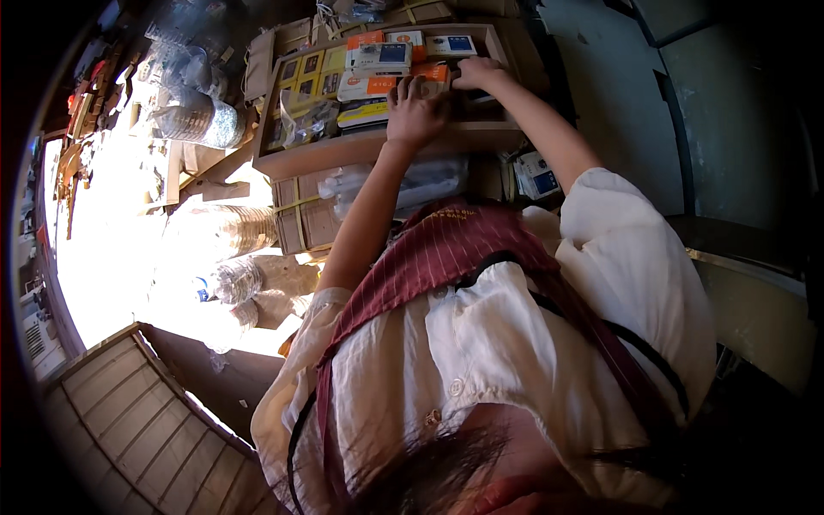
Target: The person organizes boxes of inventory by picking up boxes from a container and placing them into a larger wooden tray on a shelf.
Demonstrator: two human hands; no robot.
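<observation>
A shallow brown tray [360, 149] holds small cartons and packets in front of me. My left hand [417, 113] lies over an orange-and-white carton [383, 84], its fingers bent round the carton's near right end. My right hand [477, 74] reaches into the tray's right side with its fingers curled down; what they grip there is hidden. Between the hands is a dark gap. Behind them sit a grey-and-white carton [383, 57] and a white carton with a dark blue panel [450, 45]. A yellow packet [364, 112] lies just left of my left wrist.
Yellow cartons [310, 75] and a clear plastic bag [307, 123] fill the tray's left part. Plastic-wrapped packs [403, 182] and a strapped cardboard box [302, 215] are below it. Clear plastic bottles [236, 279] stand at the left in glaring light. A pale panel rises at the right.
</observation>
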